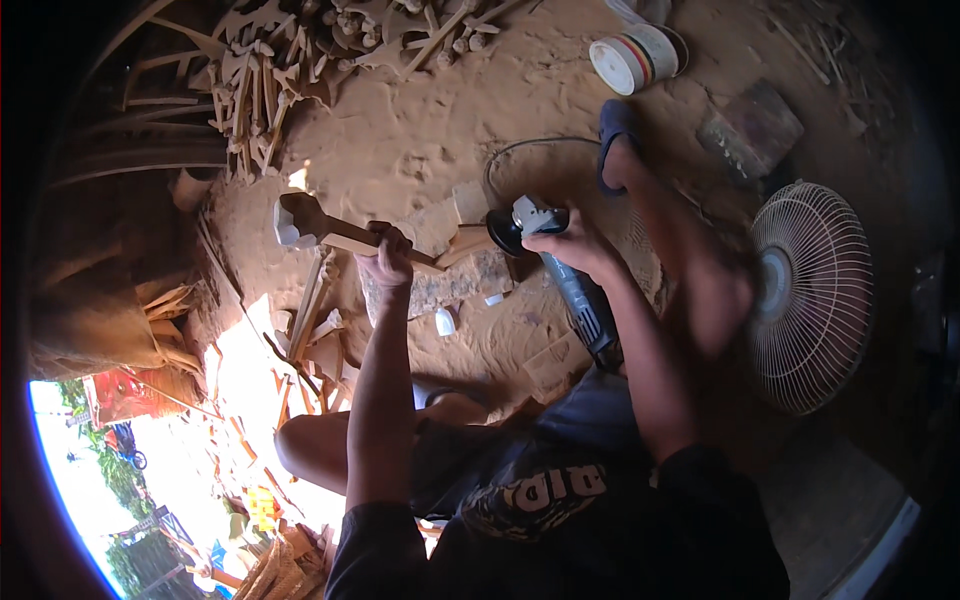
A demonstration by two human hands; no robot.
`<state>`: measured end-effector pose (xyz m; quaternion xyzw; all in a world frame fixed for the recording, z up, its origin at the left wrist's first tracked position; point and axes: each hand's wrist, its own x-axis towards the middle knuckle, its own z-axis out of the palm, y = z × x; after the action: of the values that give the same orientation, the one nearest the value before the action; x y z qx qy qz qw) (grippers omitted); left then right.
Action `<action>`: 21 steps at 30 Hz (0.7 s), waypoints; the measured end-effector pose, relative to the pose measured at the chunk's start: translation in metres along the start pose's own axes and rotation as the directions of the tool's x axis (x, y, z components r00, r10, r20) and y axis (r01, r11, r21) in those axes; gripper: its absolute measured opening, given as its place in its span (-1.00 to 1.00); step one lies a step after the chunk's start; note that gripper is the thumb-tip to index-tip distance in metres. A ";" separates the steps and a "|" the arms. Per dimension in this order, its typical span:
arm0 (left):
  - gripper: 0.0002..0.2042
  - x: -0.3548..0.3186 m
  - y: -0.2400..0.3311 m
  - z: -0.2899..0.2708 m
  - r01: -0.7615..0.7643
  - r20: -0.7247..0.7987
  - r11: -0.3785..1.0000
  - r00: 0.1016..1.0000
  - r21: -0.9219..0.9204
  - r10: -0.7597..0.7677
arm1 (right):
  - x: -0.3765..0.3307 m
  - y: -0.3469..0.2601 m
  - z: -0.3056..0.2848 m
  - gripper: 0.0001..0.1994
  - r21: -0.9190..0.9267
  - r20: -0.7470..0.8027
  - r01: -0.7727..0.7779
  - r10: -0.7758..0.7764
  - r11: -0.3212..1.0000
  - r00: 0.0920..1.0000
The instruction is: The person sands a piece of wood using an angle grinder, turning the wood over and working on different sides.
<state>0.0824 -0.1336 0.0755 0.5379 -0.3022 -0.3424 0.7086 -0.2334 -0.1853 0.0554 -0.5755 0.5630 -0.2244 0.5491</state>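
My left hand [388, 256] is closed around the shaft of a carved wooden piece [345, 234], whose thick faceted end points to the left. The shaft's other end reaches over a dusty block [435, 286] toward the grinder. In my right hand [578, 244], gripped near its head, is a blue-grey angle grinder [578, 305]. A dark round disc [504, 232] at the grinder's head is close to the shaft's right end; I cannot tell whether they touch. A small white object [445, 321] lies on the ground below the block.
A heap of wooden pieces [265, 95] fills the far left, and more pieces [315, 310] lie left of the block. To the right stands a round fan [812, 295]. A white bucket [632, 62] lies tipped at the back. The grinder's cable [530, 143] loops behind the disc.
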 end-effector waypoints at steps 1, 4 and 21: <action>-0.93 -0.001 -0.001 0.002 -0.020 -0.009 1.000 1.000 0.011 0.020 | 0.002 0.008 -0.002 -0.02 0.041 -0.004 -0.137 0.138 0.990 0.990; -0.93 -0.001 0.005 -0.017 -0.062 -0.035 0.997 0.997 0.049 0.064 | 0.005 0.014 0.000 -0.15 0.194 0.282 -0.315 0.255 0.929 0.925; -0.73 0.055 -0.001 -0.025 0.473 -0.332 0.875 0.845 0.101 -0.419 | -0.011 0.032 -0.021 -0.60 0.497 0.021 -0.227 0.249 0.838 0.968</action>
<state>0.1345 -0.1643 0.0722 0.7005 -0.0869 -0.3839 0.5953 -0.2673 -0.1764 0.0375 -0.3358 0.5655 -0.3040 0.6892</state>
